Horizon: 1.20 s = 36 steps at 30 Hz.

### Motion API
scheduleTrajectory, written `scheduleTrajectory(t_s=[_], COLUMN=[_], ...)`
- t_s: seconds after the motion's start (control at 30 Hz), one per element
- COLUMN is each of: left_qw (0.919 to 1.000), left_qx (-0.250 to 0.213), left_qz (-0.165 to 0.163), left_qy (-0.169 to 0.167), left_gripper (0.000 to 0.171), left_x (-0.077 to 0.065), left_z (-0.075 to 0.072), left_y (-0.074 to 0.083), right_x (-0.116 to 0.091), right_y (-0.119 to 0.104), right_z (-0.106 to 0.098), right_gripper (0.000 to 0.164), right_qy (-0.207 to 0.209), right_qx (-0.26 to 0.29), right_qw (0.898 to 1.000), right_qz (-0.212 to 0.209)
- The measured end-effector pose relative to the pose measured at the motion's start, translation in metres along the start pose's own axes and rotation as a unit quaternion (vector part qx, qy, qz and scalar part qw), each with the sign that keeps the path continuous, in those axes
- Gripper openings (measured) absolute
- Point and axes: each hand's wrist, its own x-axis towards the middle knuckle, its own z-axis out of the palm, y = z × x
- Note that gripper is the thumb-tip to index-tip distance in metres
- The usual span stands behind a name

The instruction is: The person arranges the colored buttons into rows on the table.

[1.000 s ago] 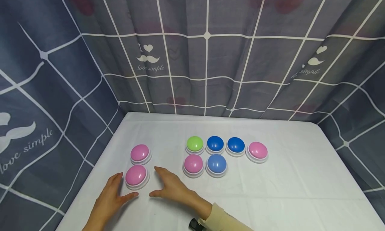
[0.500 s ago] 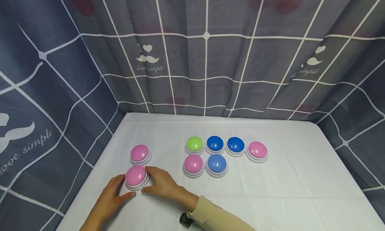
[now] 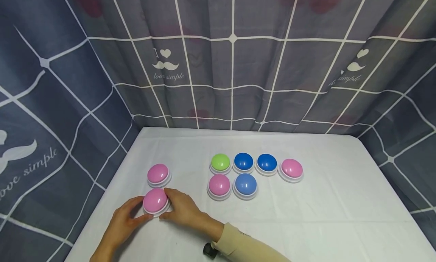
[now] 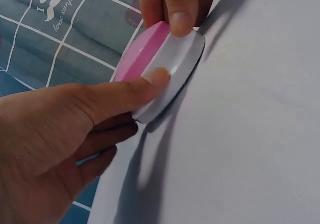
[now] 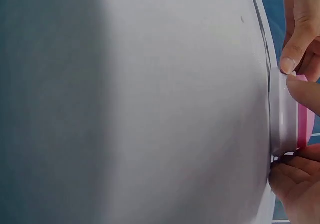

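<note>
A pink dome push button (image 3: pixel 155 201) on a round white base is at the front left of the white table, held between both hands. My left hand (image 3: pixel 119 226) grips it from the left, its thumb pressing the white base (image 4: pixel 172 67) in the left wrist view. From the right, my right hand (image 3: pixel 185 209) pinches the same base, thumb at the near side and fingers at the far side. In the right wrist view the button's pink dome (image 5: pixel 303 126) shows partly behind the right thumb (image 5: pixel 304 90). A second pink button (image 3: pixel 159 174) stands just behind it.
Mid-table stand a green button (image 3: pixel 220 162), two dark blue buttons (image 3: pixel 243 162) and another pink one (image 3: pixel 291 168) in a row. In front of them are a pink button (image 3: pixel 219 185) and a lighter blue button (image 3: pixel 246 184). A grey checked curtain (image 3: pixel 211 65) surrounds the white table (image 3: pixel 323 201).
My right hand has moved left to the front pink button and taken hold of its base. My left hand has closed in on it too, and the button has shifted slightly right.
</note>
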Motion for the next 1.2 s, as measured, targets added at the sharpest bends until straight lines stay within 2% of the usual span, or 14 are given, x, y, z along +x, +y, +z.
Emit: scheduleTrajectory(t_s=[0.27, 0.4, 0.57, 0.7, 0.87, 1.07, 1.2], left_qw=[0.9994, 0.9995, 0.9995, 0.9977, 0.9945, 0.9868, 0.9851], left_qx=[-0.003, 0.003, -0.001, -0.005, -0.025, -0.057, -0.075], left_qz=[-0.033, -0.026, 0.01, 0.058, 0.095, 0.145, 0.151], left_qy=[0.012, 0.02, 0.029, 0.034, 0.037, 0.045, 0.033], left_gripper=[0.058, 0.059, 0.062, 0.062, 0.061, 0.06, 0.061], left_x=[0.0, 0.001, 0.009, 0.021, 0.035, 0.052, 0.061], left_z=[0.005, 0.01, 0.018, 0.024, 0.034, 0.053, 0.069], left_y=[0.015, 0.028, 0.049, 0.072, 0.102, 0.138, 0.159], right_x=[-0.005, -0.016, -0.037, -0.054, -0.075, -0.098, -0.116], right_y=[0.004, 0.01, 0.018, 0.025, 0.035, 0.053, 0.068], right_z=[-0.014, -0.023, -0.041, -0.062, -0.091, -0.12, -0.134], right_gripper=[0.062, 0.065, 0.07, 0.071, 0.07, 0.072, 0.071], right_qy=[0.024, 0.043, 0.072, 0.1, 0.135, 0.195, 0.231], right_qx=[0.017, 0.043, 0.081, 0.109, 0.148, 0.149, 0.142], right_qw=[1.0, 0.998, 0.994, 0.989, 0.979, 0.969, 0.963], right_qz=[0.003, 0.004, 0.008, 0.019, 0.025, 0.01, 0.008])
